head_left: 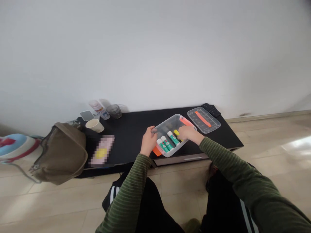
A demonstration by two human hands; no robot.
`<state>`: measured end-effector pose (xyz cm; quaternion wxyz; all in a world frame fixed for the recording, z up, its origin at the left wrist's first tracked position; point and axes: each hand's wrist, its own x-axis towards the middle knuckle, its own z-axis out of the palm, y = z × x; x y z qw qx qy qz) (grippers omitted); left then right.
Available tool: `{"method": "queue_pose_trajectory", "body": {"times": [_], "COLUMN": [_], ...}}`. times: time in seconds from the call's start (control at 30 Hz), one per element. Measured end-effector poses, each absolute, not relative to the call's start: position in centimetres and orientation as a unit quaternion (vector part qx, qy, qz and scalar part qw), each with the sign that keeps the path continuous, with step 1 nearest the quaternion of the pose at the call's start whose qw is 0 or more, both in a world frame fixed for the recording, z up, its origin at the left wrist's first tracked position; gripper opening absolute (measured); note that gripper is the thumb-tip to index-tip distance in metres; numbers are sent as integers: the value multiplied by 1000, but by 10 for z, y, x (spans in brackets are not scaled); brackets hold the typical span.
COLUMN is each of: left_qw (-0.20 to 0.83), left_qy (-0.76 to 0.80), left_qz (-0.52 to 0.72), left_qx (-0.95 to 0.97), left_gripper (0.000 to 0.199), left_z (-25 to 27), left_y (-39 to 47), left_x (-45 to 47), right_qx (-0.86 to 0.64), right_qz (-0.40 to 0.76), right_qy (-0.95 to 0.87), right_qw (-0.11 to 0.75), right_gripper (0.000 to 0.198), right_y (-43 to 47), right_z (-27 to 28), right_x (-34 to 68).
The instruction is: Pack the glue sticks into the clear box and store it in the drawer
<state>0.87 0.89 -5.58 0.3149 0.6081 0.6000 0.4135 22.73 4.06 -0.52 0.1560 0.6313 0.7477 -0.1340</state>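
Note:
A clear plastic box (165, 124) with orange latches sits near the front edge of the black table. My left hand (149, 141) grips its left wall, fingers over the rim. Inside lie several glue sticks: two white-and-green glue sticks (165, 144) side by side, then another white-and-green glue stick (173, 138) apart from them. At the right end is a yellow-capped stick (176, 132). My right hand (186, 132) reaches into the box with its fingers closed at this yellow-capped stick, partly hiding it. Right of the box lies its clear lid (199, 127) with an orange handle.
A black keypad-like object (212, 109) lies behind the lid. On the table's left stand a paper cup (94, 125), a glass (114, 111) and a white bottle (99, 109). A brown bag (63, 152) rests at the left end, beside a pixelated pink item (102, 150).

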Motion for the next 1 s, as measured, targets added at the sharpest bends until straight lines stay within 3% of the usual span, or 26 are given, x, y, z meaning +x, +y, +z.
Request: {"method": "queue_pose_trajectory", "body": {"times": [0.1,0.27,0.33,0.43,0.6,0.73,0.87,1.0], "left_qw": [322,331,336,359,419,482,519,549], "left_qy": [599,606,609,598,564,539,525,504], "left_qz": [420,452,472,504,531,532,521,523], "left_qx": [601,564,541,509,473,441,429,413], "left_gripper": [43,42,38,33,33,38,43,45], "left_z": [-61,-69,-71,-73,-69,-63,-60,-56], "left_y": [11,15,18,23,31,36,42,47], "left_x": [8,8,10,14,20,22,24,25], "right_qx": [621,586,603,669,726,701,675,683], "right_qz": [-113,-2,21,-4,-81,-62,-42,-26], "right_qy": [771,767,728,679,675,709,734,691], "right_qw": [83,-261,-324,-304,-105,-40,-61,-237], "right_gripper": [34,33,33,38,36,22,20,25], "right_y": [33,13,12,19,33,30,25,23], "right_z": [-5,-7,-13,-34,-77,-90,-83,-67], "right_x": [232,272,301,346,396,405,403,404]}}
